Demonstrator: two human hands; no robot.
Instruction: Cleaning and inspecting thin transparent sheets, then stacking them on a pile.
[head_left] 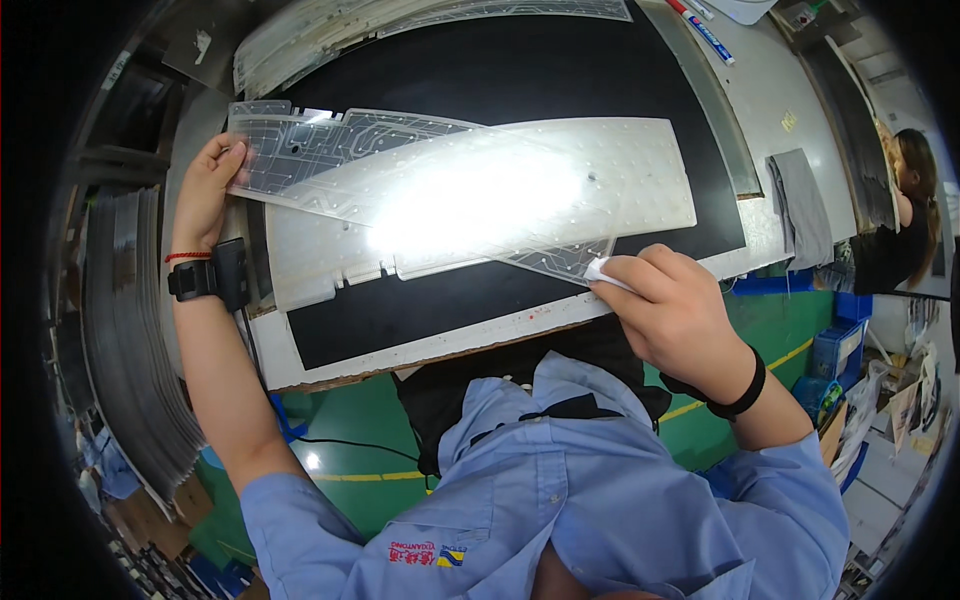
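Note:
My left hand (208, 190) pinches the left end of a clear circuit film (325, 160), a long plastic sheet with printed traces and dots. The film slants down to the right, over a whitish translucent sheet (645, 170) on a black mat. My right hand (675, 310) is closed at the film's lower right corner, with a small white piece (598, 271) at the fingertips; whether that is cloth or a finger cover, I cannot tell. Strong glare hides the middle of both sheets. Whether the film touches the sheet beneath there does not show.
The black mat (560, 60) covers the white-edged table. Behind lies a pile of clear films (290, 45). A marker (712, 42) and a grey cloth (798, 205) lie to the right. Stacked sheets (135, 330) stand at left. A person (912, 200) is at far right.

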